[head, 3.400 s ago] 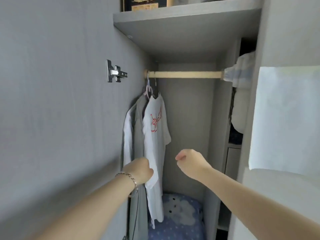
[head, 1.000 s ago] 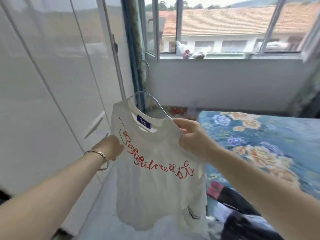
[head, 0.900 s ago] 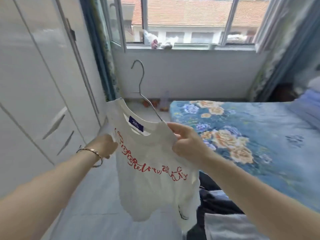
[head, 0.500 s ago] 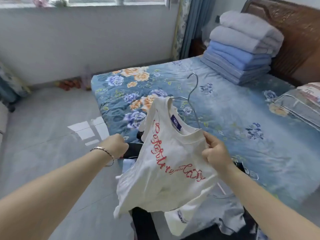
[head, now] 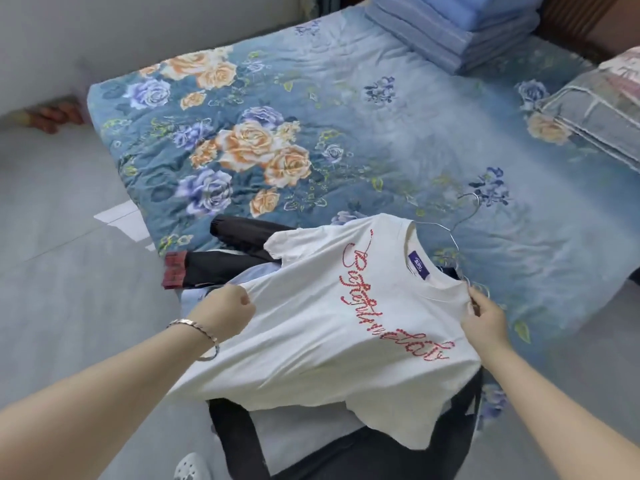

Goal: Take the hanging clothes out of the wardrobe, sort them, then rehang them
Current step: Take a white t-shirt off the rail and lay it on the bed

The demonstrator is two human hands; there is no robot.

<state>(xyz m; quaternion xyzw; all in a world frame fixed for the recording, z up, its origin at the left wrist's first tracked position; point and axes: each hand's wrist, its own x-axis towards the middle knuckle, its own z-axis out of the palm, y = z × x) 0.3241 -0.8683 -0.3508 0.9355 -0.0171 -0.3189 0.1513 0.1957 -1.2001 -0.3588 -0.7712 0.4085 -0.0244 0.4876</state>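
A white T-shirt (head: 311,327) with red script lettering is stretched out flat over a pile of clothes at the near corner of the bed. It still hangs on a thin wire hanger (head: 460,220) whose hook points toward the bed. My left hand (head: 225,313) grips the shirt's side hem area in a fist. At the shoulder, by the collar, my right hand (head: 485,313) pinches the shirt and the hanger wire. Dark trousers (head: 242,237) with a red plaid cuff lie under the shirt, partly hidden.
The bed (head: 363,133) carries a blue floral quilt. Folded blue blankets (head: 460,32) are stacked at its head, with a pillow (head: 595,109) at the right. Grey tile floor (head: 62,271) lies to the left. A white shoe (head: 190,465) shows at the bottom edge.
I took the shirt from the wardrobe rail, turned to the bed and lowered it from hanging upright to lying nearly flat over the clothes pile.
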